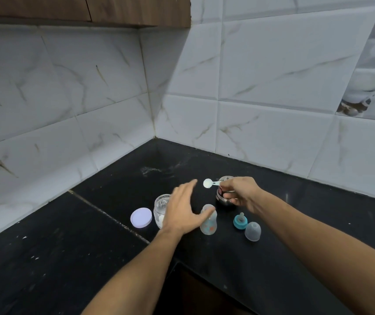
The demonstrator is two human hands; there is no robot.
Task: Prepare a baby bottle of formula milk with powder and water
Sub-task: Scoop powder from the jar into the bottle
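bare black counter [45, 258] front-left, jar [162, 206], bottle [208, 220], steel cup [224, 198] crowding the centre

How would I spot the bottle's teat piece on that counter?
Start at the black counter below the tiled corner and find the open baby bottle standing between the two hands. Just right of it sits the teat, beside a clear dome cap. Its teal ring is the only bright colour there.

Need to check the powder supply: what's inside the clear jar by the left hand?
White powder shows at the bottom of the clear jar; its lid lies beside it. The left hand covers the jar's right side.
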